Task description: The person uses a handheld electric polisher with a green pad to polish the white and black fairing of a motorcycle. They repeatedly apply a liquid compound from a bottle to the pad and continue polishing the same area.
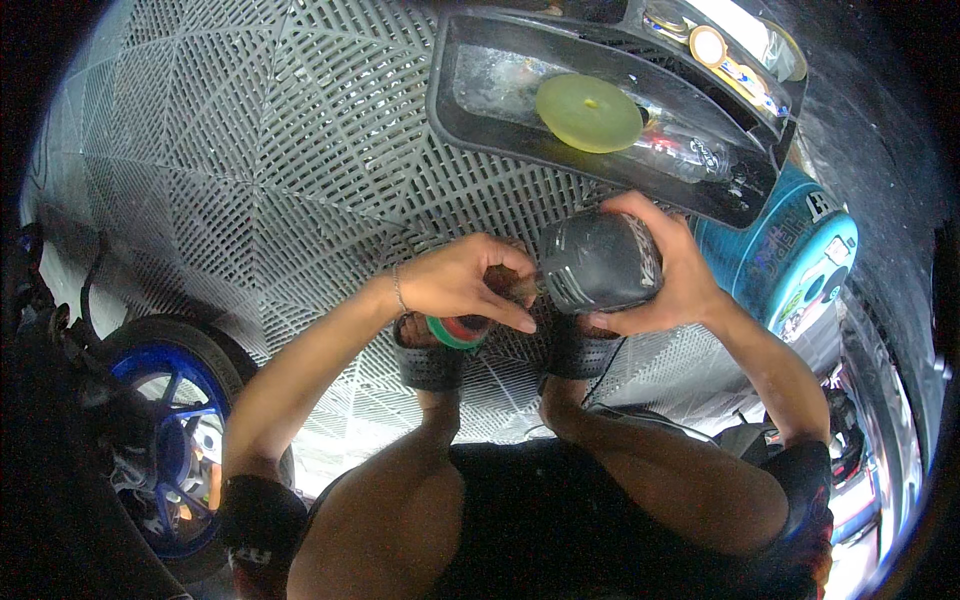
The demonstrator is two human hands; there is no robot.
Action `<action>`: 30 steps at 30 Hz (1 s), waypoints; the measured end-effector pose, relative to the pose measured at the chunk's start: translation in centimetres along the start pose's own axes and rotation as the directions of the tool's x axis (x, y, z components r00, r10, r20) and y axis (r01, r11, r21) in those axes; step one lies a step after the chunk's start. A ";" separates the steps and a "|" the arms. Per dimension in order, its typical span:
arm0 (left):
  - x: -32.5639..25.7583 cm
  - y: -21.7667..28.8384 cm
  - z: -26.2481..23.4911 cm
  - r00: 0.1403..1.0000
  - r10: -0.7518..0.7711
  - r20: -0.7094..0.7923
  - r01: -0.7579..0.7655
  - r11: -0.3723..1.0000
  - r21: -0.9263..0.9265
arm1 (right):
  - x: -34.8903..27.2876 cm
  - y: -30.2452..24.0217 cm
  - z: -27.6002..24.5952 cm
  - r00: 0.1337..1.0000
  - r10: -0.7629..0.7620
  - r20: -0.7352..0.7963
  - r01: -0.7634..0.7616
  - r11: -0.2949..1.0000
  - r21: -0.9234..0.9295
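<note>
The dark grey part (598, 262) carries pale lettering, and the brush handle (456, 331) is banded green and red. A yellow-green disc (588, 112) lies in a black tray (450, 110) over grey lattice floor tiles (250, 150); the wheel rim (170, 400) is blue.

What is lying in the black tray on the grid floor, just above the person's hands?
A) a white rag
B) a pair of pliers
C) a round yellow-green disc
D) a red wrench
C: a round yellow-green disc lies in the black tray, above the right hand that holds a dark grey rounded part; no wrench, rag or pliers shows in it.
</note>
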State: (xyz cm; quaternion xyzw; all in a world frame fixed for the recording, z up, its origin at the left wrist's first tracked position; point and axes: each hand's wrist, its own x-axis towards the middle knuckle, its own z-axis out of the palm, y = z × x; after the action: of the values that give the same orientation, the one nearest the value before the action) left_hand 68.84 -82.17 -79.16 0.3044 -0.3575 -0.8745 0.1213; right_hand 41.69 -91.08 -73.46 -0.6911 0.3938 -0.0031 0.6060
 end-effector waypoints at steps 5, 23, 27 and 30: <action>-0.1 -0.8 -0.3 0.996 0.014 -0.088 -0.031 0.979 -0.203 | 0.3 0.1 0.1 1.000 0.005 0.005 -0.005 1.000 -0.013; -3.4 -1.8 -4.1 0.963 -0.132 0.235 0.152 0.986 -0.070 | 0.8 0.7 0.9 0.990 0.117 0.076 -0.118 0.993 0.009; -5.9 1.5 -5.6 0.991 -0.098 -0.095 0.068 0.958 -0.279 | 1.6 2.8 2.4 0.981 0.196 0.008 -0.193 0.969 -0.156; -6.5 3.8 -5.9 0.905 0.076 -0.418 -0.199 0.945 -0.259 | 2.3 2.5 2.7 0.956 0.284 0.076 -0.249 0.919 -0.306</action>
State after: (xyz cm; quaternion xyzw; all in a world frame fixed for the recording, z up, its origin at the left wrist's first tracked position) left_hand 77.54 -85.40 -76.90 0.4300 -0.2109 -0.8256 0.2983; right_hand 43.21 -89.97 -77.34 -0.7120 0.4436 0.1793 0.5140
